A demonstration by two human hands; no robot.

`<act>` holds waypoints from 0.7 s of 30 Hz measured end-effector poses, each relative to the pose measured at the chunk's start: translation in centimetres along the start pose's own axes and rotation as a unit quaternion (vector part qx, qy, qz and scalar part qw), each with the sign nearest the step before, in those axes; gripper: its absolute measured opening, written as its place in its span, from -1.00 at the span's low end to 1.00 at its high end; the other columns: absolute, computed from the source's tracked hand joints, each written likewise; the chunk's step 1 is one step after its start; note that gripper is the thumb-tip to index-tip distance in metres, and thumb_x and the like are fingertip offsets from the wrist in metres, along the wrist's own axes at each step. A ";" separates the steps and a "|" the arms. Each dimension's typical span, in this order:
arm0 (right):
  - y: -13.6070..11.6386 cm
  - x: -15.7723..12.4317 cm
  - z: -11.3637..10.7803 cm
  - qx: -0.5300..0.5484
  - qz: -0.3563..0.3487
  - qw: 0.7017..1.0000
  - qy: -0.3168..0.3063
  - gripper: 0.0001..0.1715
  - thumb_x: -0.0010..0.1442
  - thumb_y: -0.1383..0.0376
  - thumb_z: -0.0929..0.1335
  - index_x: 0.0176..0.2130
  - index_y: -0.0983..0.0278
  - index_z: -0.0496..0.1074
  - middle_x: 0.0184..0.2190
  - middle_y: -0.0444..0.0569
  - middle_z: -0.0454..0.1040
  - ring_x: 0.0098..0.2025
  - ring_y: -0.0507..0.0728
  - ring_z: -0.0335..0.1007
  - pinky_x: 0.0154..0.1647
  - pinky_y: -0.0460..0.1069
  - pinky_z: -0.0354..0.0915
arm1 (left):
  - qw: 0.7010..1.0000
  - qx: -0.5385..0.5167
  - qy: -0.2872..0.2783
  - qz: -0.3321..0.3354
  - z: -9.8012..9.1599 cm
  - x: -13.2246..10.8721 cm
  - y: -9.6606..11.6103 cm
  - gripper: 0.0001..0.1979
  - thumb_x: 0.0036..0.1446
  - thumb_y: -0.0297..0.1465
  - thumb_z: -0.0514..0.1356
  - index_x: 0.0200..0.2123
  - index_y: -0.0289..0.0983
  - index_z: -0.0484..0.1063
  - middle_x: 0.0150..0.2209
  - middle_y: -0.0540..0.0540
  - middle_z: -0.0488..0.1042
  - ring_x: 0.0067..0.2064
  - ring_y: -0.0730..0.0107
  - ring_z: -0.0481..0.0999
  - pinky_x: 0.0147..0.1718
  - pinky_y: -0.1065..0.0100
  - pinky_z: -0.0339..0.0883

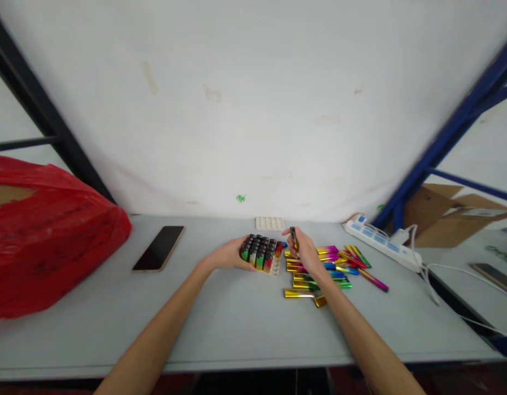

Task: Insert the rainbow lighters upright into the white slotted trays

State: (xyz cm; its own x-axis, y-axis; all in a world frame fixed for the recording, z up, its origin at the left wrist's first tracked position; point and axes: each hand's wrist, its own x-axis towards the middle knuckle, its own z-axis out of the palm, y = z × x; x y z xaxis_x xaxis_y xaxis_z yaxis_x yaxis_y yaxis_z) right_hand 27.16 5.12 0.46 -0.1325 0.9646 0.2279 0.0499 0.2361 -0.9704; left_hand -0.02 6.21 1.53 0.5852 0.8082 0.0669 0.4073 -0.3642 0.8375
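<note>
A white tray point(274, 267) stands mid-table, filled with several upright iridescent lighters point(261, 251). My left hand point(226, 255) rests against the tray's left side, fingers curled round it. My right hand point(305, 249) is just right of the tray, pinched on one lighter point(293, 237) held upright above the table. Under and right of that hand lies a loose pile of lighters point(327, 269), gold, green and pink.
An empty white tray point(269, 223) lies by the wall. A dark phone point(159, 248) lies left of centre, a red plastic bag point(43, 236) at far left. A white power strip point(380, 241) with cables and a cardboard box point(446, 214) sit at right.
</note>
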 end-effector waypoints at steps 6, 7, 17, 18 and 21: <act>-1.2 -0.6 0.0 -0.173 -0.128 0.976 0.037 -0.52 0.37 -0.13 0.32 -0.23 0.22 0.45 -0.31 -0.05 0.44 -0.26 0.13 0.40 -0.21 0.01 0.39 | 1.000 -0.015 -0.005 -0.007 0.0 -0.1 0.3 -0.14 -0.20 -0.22 0.58 0.19 -0.27 0.42 0.16 -0.14 0.59 0.18 -0.04 0.54 0.18 0.13 0.40; -1.4 -0.7 0.1 -0.204 -0.153 0.966 0.044 -0.54 0.36 -0.10 0.34 -0.27 0.22 0.44 -0.29 -0.03 0.44 -0.24 0.14 0.39 -0.18 0.02 0.38 | 1.000 -0.013 -0.005 -0.008 0.0 -0.1 0.4 -0.14 -0.20 -0.22 0.58 0.19 -0.27 0.42 0.15 -0.14 0.59 0.17 -0.04 0.54 0.18 0.13 0.41; -1.5 -1.3 0.1 -0.313 -0.171 0.933 -0.051 -0.75 0.40 0.07 0.34 -0.19 0.20 0.33 -0.49 -0.18 0.44 -0.45 0.09 0.36 -0.34 -0.03 0.24 | 1.000 -0.013 -0.003 -0.005 0.0 0.0 0.0 -0.15 -0.21 -0.21 0.58 0.18 -0.25 0.43 0.13 -0.12 0.60 0.15 -0.02 0.55 0.14 0.15 0.43; -1.4 -1.3 -0.1 -0.322 -0.169 0.929 -0.063 -0.76 0.40 0.09 0.34 -0.18 0.20 0.33 -0.48 -0.17 0.45 -0.44 0.09 0.37 -0.34 -0.03 0.24 | 1.000 -0.011 -0.002 -0.007 0.0 0.0 0.0 -0.15 -0.21 -0.21 0.58 0.18 -0.25 0.43 0.13 -0.12 0.60 0.15 -0.02 0.55 0.15 0.15 0.43; -1.1 -0.9 -0.8 -0.343 -0.171 0.919 -0.095 -0.79 0.38 0.13 0.37 -0.18 0.21 0.36 -0.42 -0.14 0.48 -0.41 0.10 0.41 -0.32 -0.02 0.25 | 1.000 -0.007 -0.002 -0.009 0.0 0.0 0.1 -0.14 -0.22 -0.21 0.58 0.17 -0.27 0.43 0.13 -0.13 0.60 0.15 -0.04 0.55 0.14 0.14 0.43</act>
State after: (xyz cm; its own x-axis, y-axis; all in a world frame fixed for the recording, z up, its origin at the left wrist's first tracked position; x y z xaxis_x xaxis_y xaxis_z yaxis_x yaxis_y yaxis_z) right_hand 28.00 4.06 1.35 -0.4232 0.7978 0.4294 0.5773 0.6027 -0.5508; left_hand 0.02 6.15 1.61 0.5806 0.8126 0.0501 0.4073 -0.3432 0.8464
